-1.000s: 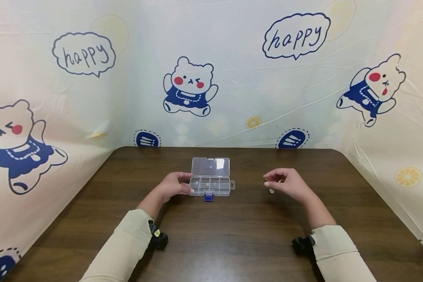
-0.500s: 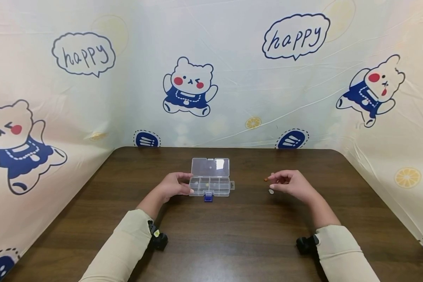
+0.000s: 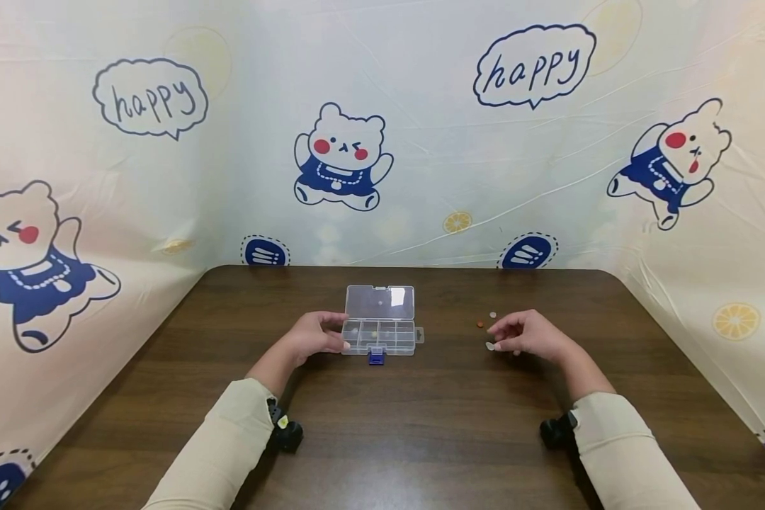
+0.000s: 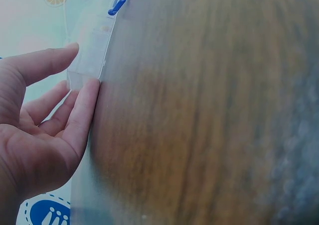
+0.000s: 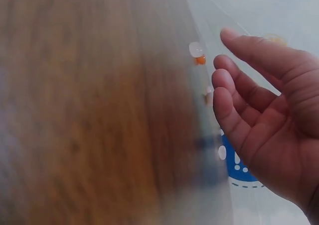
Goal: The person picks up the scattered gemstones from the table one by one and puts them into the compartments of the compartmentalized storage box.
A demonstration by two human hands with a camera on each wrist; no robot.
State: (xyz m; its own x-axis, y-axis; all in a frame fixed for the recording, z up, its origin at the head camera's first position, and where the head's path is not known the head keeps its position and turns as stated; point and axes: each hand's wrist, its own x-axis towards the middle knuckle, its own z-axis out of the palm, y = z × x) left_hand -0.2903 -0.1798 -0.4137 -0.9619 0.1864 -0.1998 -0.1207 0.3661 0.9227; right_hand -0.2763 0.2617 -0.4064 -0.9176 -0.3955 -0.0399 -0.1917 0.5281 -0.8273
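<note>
A clear plastic compartment box [image 3: 397,340] stands with its lid raised and a blue latch [image 3: 376,356] hanging at the front. Small pale pieces lie in its left compartments. My left hand [image 3: 312,333] holds the box's left end between thumb and fingers. On the right, my right hand [image 3: 530,334] hovers with loosely bent fingers, the thumb tip right at a small white disc [image 3: 490,346]. Between thumb and fingers a gap shows in the right wrist view. An orange piece [image 3: 480,324] and another white piece [image 3: 493,314] lie just beyond the fingers.
The brown wooden table [image 3: 382,425] runs back to a printed cloth backdrop [image 3: 421,177] with bears and lettering. Cloth also hangs at both sides. A hang tab [image 3: 420,335] sticks out from the box's right end. Black cameras sit on both wrists.
My right hand has moved right and slightly toward me, uncovering the orange piece and the farther white piece. The left hand and box keep their place.
</note>
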